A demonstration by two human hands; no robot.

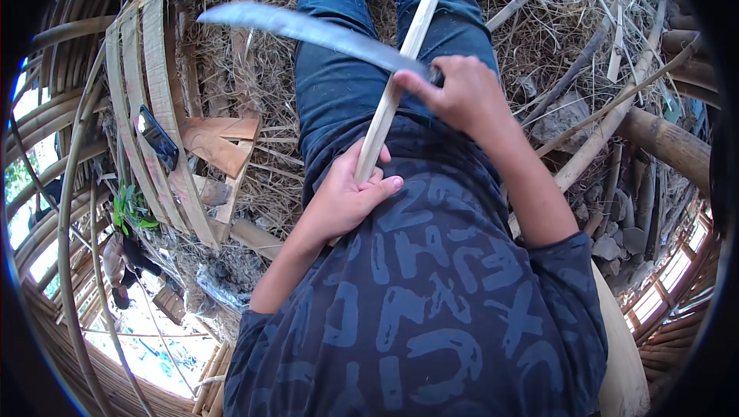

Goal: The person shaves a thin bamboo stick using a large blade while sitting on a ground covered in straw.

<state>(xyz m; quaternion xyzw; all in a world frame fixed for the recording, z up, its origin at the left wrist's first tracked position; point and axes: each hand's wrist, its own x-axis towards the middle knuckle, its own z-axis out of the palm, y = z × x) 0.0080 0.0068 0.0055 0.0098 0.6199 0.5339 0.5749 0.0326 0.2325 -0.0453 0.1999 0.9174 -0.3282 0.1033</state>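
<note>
Amid straw (pixel 543 44) and slats (pixel 158 59), left hand (pixel 346 190) grips a stick (pixel 379 126), right hand (pixel 466 94) a machete (pixel 308 28).

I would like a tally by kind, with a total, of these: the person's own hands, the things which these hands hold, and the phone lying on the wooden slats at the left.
Hands: 2 (left hand, right hand)
Long knife: 1
Wooden stick: 1
Phone: 1
Total: 5

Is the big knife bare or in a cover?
Bare: the knife shows its long grey blade uncovered, crossing the wooden strip, with its handle in the right hand.
</note>
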